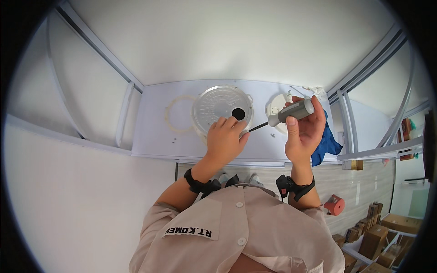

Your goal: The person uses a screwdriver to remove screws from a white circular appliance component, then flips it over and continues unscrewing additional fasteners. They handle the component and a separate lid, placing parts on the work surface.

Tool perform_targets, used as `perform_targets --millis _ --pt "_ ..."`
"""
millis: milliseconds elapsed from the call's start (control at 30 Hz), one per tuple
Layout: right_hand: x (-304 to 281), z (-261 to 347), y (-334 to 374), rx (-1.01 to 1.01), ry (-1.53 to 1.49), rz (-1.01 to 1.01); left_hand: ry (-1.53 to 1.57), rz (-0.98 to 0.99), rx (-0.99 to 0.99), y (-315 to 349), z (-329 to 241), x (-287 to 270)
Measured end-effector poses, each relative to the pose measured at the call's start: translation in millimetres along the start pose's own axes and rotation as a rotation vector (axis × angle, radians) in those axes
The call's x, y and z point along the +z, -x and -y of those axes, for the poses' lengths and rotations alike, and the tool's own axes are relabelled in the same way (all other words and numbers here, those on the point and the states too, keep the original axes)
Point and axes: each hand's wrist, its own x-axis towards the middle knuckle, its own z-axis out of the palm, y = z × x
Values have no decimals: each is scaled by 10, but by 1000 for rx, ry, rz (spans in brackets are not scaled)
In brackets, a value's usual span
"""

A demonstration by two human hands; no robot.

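Observation:
On the white table lies a round silvery cover [214, 101] with a rayed pattern and a black circle [238, 113] near its right side. My left hand [226, 142] grips its near rim, fingers bent over the top beside the black circle and thumb toward the right. A screwdriver [293, 113] with a thick grey handle is held in my right hand [306, 134], tilted, its dark shaft pointing left and down. Its tip is close to my left thumb at the cover's rim; whether it touches a screw is too small to tell.
A cream ring [169, 114] lies left of the cover. Behind my right hand sits a round white part [274, 105], partly hidden. Blue cloth [327, 145] hangs over the table's right edge. Several small screws [272, 135] are scattered about. A red stool [335, 205] and cardboard boxes [374, 240] stand below right.

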Motion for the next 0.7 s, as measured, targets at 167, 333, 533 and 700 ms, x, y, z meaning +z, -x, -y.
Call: perform_targets --millis 167,333,533,700 --pt "-150 -10 -14 23 -30 14 -101 -12 -29 -49 -66 207" --pt "-267 -39 -71 46 -35 12 -102 -64 -8 -13 -34 297" --pt "-305 -82 -147 75 -67 30 -12 -60 -38 -8 -25 229" --pt "-259 -148 -219 101 -155 60 13 -22 -56 78 4 51"
